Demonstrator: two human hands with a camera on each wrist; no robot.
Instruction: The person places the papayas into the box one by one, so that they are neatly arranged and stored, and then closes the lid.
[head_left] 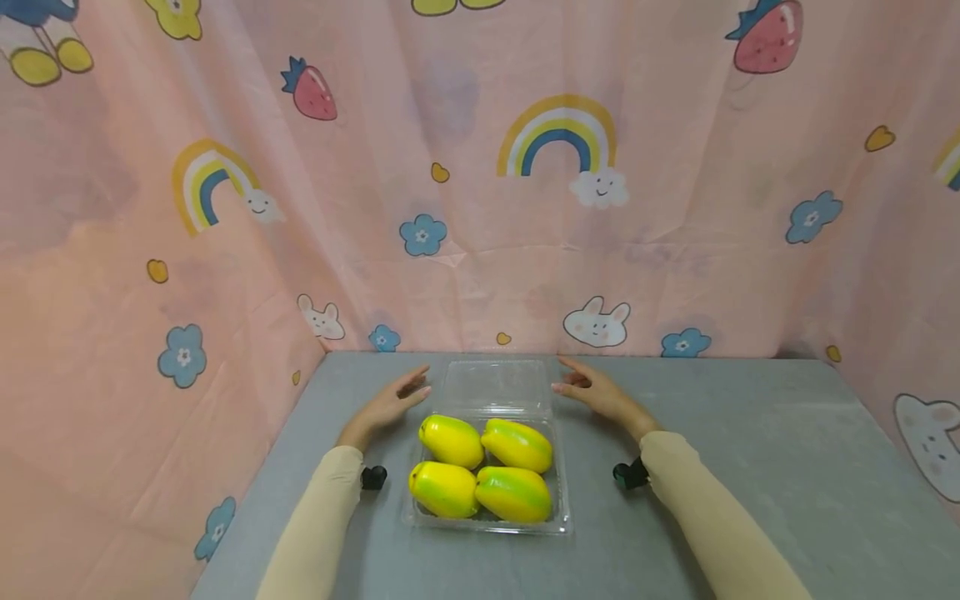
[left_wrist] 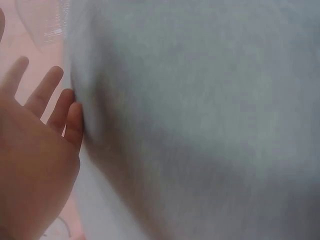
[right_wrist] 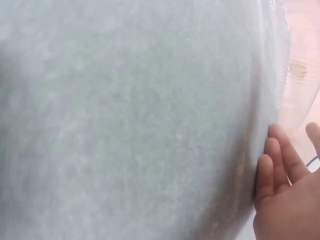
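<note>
A clear plastic clamshell box (head_left: 562, 521) stands on the table with its lid (head_left: 495, 387) raised at the back. Inside it lie several yellow-green fruits, perhaps mangoes or papayas, in two rows; one is the front right fruit (head_left: 513, 494). My left hand (head_left: 386, 406) is just left of the lid, fingers extended and apart from it, holding nothing. On the lid's other side is my right hand (head_left: 600, 396), its fingers pointing inward, also holding nothing. In the left wrist view, the left hand's fingers (left_wrist: 45, 92) are spread. The right wrist view has the right fingers (right_wrist: 272, 165) near the clear lid (right_wrist: 300, 75).
The grey table (head_left: 750, 467) extends to both sides of the box. A pink curtain (head_left: 480, 275) with rainbows, strawberries and flowers hangs behind the table and along its sides. Each wrist bears a small black camera, such as the right one (head_left: 630, 473).
</note>
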